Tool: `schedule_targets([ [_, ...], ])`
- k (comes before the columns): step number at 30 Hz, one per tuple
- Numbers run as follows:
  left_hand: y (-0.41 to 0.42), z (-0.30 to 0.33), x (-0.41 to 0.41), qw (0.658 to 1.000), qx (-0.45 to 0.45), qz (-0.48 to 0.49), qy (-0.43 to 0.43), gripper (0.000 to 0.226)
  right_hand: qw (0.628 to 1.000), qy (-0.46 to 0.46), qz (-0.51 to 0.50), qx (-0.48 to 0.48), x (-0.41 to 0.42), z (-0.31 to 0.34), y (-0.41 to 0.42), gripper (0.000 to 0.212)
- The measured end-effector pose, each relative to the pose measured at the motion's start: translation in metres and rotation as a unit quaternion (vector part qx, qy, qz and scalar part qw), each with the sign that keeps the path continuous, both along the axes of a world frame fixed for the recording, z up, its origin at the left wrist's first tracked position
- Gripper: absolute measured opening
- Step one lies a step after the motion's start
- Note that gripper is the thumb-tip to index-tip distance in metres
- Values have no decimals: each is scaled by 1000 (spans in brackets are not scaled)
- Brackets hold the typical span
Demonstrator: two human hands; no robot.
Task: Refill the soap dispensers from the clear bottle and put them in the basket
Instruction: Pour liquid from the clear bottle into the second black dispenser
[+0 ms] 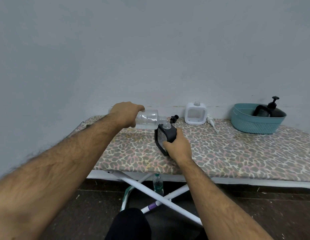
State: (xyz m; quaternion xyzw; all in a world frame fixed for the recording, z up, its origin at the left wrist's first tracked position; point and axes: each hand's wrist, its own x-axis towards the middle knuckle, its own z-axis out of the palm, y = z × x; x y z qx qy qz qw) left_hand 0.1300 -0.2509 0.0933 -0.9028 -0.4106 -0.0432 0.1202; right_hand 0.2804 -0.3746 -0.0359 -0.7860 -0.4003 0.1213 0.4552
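My left hand (126,114) grips the clear bottle (148,119), tipped on its side with its mouth over the open neck of a black soap dispenser (165,135). My right hand (178,145) holds that dispenser, tilted, on the leopard-print board (237,153). A black pump head (174,118) lies just behind it. A white dispenser (195,114) stands open-necked by the wall, its white pump (212,122) lying to its right. The teal basket (256,122) at the far right holds a black dispenser (268,110) with its pump on.
The board is an ironing board against a grey wall, with white crossed legs (150,189) below. A small water bottle (158,183) stands on the dark floor under the board. My dark-clad knee (131,222) shows at the bottom edge.
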Motion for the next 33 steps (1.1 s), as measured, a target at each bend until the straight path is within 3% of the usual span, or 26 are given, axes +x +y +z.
schedule_targets([
  [33, -3, 2, 2, 1000, 8, -1, 0, 71, 1000, -3, -2, -1, 2, -2, 2, 47],
])
